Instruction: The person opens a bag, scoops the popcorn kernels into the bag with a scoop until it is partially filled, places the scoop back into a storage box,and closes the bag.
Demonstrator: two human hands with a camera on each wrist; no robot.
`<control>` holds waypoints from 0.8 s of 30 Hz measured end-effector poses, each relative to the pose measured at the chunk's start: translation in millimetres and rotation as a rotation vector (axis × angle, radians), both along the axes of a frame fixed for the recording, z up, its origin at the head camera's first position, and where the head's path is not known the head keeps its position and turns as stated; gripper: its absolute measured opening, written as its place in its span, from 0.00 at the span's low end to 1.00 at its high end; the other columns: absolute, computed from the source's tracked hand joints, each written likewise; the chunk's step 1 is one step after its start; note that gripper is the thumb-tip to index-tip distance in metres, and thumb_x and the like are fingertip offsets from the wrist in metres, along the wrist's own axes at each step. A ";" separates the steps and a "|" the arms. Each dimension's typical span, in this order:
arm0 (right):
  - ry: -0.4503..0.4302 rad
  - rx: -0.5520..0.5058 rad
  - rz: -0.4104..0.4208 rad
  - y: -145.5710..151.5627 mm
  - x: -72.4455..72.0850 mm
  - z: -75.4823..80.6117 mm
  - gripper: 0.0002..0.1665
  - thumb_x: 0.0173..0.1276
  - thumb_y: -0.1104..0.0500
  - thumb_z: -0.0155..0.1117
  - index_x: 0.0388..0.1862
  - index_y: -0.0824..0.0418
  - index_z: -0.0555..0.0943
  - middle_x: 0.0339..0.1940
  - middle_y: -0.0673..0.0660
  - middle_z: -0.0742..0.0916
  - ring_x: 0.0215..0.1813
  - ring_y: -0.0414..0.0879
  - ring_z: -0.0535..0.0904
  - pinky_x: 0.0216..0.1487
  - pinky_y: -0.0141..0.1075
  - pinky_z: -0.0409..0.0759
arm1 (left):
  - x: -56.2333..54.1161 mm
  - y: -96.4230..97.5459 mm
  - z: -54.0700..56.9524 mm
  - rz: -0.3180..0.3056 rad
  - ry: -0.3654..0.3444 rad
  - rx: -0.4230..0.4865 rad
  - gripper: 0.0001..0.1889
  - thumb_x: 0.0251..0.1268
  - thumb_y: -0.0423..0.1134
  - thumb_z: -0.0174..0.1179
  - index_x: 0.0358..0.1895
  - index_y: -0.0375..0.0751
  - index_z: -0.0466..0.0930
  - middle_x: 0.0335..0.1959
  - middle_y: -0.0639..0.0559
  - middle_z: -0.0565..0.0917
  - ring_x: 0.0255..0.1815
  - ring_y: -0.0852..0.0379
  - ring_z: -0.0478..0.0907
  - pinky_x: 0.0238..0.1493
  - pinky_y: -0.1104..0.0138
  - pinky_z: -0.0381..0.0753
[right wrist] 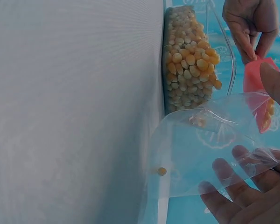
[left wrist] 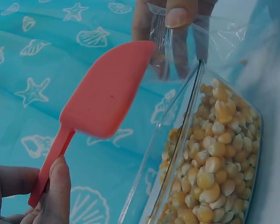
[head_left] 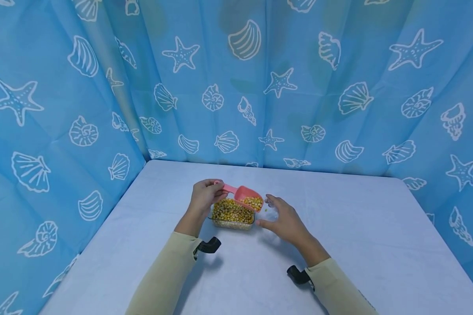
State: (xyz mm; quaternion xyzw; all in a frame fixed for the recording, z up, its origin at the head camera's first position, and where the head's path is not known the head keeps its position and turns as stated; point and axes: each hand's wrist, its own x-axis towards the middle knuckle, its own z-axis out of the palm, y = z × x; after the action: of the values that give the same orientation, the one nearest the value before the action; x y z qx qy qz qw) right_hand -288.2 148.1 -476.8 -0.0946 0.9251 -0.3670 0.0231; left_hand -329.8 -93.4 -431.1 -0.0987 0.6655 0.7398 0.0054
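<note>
My left hand [head_left: 204,194] pinches the handle of a pink scoop [left wrist: 107,93] between thumb and fingers. Corn kernels [head_left: 254,203] lie in the scoop, which is held over the right end of a glass container [right wrist: 229,58]. That container is heaped with yellow and pale corn kernels [left wrist: 210,172]. At its right, my right hand [head_left: 285,218] holds a clear plastic bag [right wrist: 186,144] near its mouth, the thumb on one side and the fingers behind the film. A single kernel [right wrist: 162,171] shows low in the bag. The scoop's tip is right at the bag's mouth.
A white cloth covers the table [head_left: 358,227]. Blue curtains [head_left: 291,87] with shell and starfish prints stand behind it and along its sides. Black wrist cameras [head_left: 210,245] stick out from both sleeves, close over the tabletop.
</note>
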 end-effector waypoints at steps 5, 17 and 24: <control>-0.003 -0.001 0.003 0.2 0.2 0.5 0.57 0.54 0.35 0.73 0.76 0.52 0.59 0.69 0.57 0.73 0.73 0.58 0.60 0.67 0.62 0.63 | 0.5 0.5 0.8 0.007 -0.010 -0.018 0.13 0.70 0.34 0.59 0.52 0.30 0.77 0.40 0.38 0.82 0.37 0.51 0.85 0.42 0.65 0.85; 0.018 0.028 0.002 -1.2 1.2 1.4 0.55 0.54 0.35 0.73 0.76 0.51 0.61 0.69 0.57 0.73 0.73 0.59 0.59 0.65 0.64 0.63 | 2.4 2.6 3.5 0.001 0.034 -0.047 0.14 0.68 0.34 0.61 0.52 0.28 0.77 0.39 0.37 0.83 0.36 0.51 0.85 0.41 0.64 0.85; 0.023 0.042 -0.001 -1.9 1.1 1.2 0.55 0.53 0.35 0.73 0.75 0.50 0.62 0.69 0.58 0.72 0.73 0.59 0.61 0.64 0.64 0.65 | 2.5 4.0 4.0 0.006 0.018 -0.050 0.13 0.69 0.34 0.60 0.52 0.30 0.77 0.39 0.38 0.82 0.36 0.51 0.85 0.40 0.64 0.85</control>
State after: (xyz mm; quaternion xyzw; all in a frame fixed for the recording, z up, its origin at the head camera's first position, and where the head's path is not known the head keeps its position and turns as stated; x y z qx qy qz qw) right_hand -287.1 146.2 -475.6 -0.0976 0.9329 -0.3464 0.0144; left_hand -327.3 -89.4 -427.1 -0.0938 0.6834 0.7240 -0.0052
